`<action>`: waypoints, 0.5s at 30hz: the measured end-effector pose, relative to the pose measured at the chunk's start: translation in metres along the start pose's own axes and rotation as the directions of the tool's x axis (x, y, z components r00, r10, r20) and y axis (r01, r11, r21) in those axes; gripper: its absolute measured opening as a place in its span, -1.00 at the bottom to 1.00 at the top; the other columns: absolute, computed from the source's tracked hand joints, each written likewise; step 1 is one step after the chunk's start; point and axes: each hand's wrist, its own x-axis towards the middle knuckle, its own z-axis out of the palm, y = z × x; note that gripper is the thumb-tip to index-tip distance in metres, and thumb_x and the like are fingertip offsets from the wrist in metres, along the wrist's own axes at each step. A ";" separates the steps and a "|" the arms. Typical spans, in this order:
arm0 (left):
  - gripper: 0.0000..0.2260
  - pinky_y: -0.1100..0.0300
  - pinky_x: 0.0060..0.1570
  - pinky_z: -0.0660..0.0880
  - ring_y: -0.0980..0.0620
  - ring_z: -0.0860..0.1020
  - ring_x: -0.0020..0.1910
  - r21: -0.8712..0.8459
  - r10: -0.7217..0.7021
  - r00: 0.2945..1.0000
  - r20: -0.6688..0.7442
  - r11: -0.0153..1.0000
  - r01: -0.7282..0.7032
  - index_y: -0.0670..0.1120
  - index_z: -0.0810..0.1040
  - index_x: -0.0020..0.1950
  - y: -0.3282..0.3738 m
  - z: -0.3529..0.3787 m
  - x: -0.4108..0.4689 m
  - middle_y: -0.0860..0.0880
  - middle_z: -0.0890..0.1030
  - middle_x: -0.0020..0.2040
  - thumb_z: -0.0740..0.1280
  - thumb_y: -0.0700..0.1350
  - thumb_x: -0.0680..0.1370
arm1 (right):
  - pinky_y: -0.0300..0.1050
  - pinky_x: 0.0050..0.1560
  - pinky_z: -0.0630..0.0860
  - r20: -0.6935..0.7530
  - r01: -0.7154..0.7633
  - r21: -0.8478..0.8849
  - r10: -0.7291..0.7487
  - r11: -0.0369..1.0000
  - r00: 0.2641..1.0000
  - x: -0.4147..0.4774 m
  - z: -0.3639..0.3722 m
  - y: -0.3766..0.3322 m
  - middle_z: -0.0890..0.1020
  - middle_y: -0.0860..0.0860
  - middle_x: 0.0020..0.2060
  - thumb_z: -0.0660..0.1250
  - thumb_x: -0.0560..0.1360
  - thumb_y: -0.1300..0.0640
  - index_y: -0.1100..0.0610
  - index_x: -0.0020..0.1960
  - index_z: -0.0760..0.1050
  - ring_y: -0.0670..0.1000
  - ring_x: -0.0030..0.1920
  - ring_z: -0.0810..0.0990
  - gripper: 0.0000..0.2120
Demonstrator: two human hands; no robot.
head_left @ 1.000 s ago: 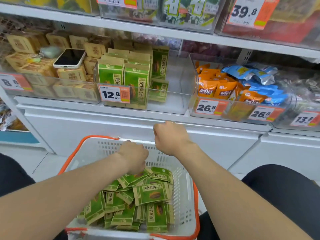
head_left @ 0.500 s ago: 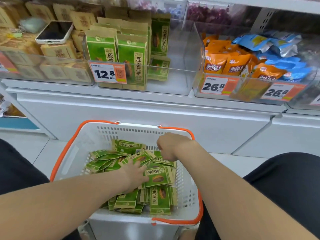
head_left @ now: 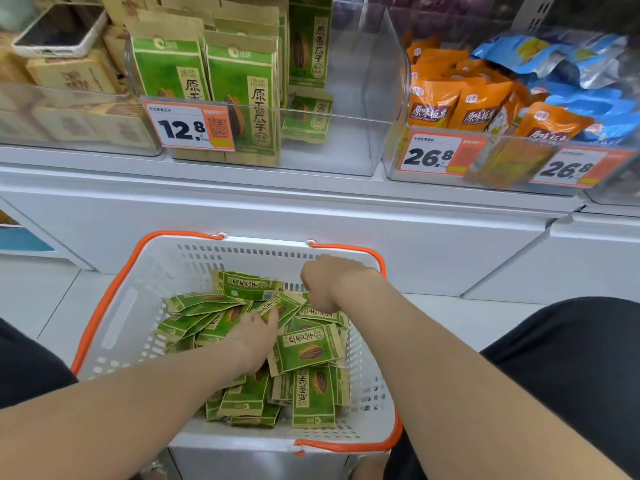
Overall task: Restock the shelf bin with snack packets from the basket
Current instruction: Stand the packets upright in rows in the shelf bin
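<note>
A white basket (head_left: 194, 263) with orange handles sits in front of me, holding several green snack packets (head_left: 306, 348). My left hand (head_left: 254, 337) digs into the middle of the pile, its thumb over a packet (head_left: 277, 306) and its fingers buried among the packets. My right hand (head_left: 323, 285) is curled in a fist at the pile's far right, its knuckles on the top edge of another packet (head_left: 323, 313); its fingertips are hidden. Above, the clear shelf bin (head_left: 349, 126) with a 12.8 tag holds upright green packets (head_left: 239, 91) on its left side.
A phone (head_left: 59, 29) lies on brown boxes (head_left: 72, 77) in the left bin. Orange packets (head_left: 460, 105) and blue packets (head_left: 561, 57) fill the right bin. A white cabinet front (head_left: 311, 216) stands behind the basket. My black-clad knees (head_left: 571, 358) flank the basket.
Both hands dropped from above the basket rim into the packets. The left hand went from lying flat on the pile to digging in. The view tilted down and closer.
</note>
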 end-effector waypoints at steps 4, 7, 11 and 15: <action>-0.23 -0.14 0.30 0.48 -0.28 0.50 0.36 0.011 -0.004 0.996 -0.086 1.000 0.004 -0.30 0.13 0.61 -0.007 -0.013 -0.007 -0.24 0.52 0.39 0.50 -0.13 0.56 | 0.03 -0.12 0.54 0.007 0.017 0.010 -0.017 1.000 1.000 0.004 -0.003 -0.005 0.45 0.04 -0.21 0.21 0.59 0.30 0.08 -0.22 0.30 0.09 -0.20 0.53 -0.75; -0.48 -0.07 0.08 0.59 -0.21 0.65 0.19 0.017 0.008 0.995 -0.101 1.000 -0.006 -0.29 0.32 0.48 -0.010 -0.022 -0.013 -0.16 0.58 0.28 0.42 -0.29 0.57 | 0.05 -0.01 0.63 0.008 0.013 -0.013 -0.013 1.000 1.000 0.007 -0.006 -0.004 0.48 0.04 -0.21 0.20 0.59 0.30 0.13 -0.14 0.38 0.08 -0.17 0.55 -0.85; -0.68 0.07 -0.23 0.52 -0.12 0.68 -0.02 -0.103 -0.031 0.975 -0.221 0.995 0.008 -0.20 0.41 0.38 -0.017 -0.045 -0.023 -0.09 0.64 0.10 0.29 -0.27 0.62 | 0.12 0.20 0.61 0.041 0.016 0.019 -0.016 1.000 0.999 0.005 -0.012 0.001 0.60 0.15 0.27 0.22 0.56 0.31 0.18 0.32 0.53 0.17 0.19 0.62 -0.65; -0.90 0.13 -0.24 0.64 0.02 0.66 -0.25 -0.639 -0.215 0.919 -0.330 0.768 -0.050 -0.10 0.56 0.06 -0.043 -0.073 -0.022 -0.03 0.66 -0.19 0.25 -0.16 0.65 | 0.11 0.25 0.57 -0.015 0.031 0.005 -0.030 1.000 0.999 -0.001 -0.016 0.009 0.51 0.15 0.37 0.26 0.60 0.32 0.15 0.39 0.53 0.19 0.27 0.58 -0.62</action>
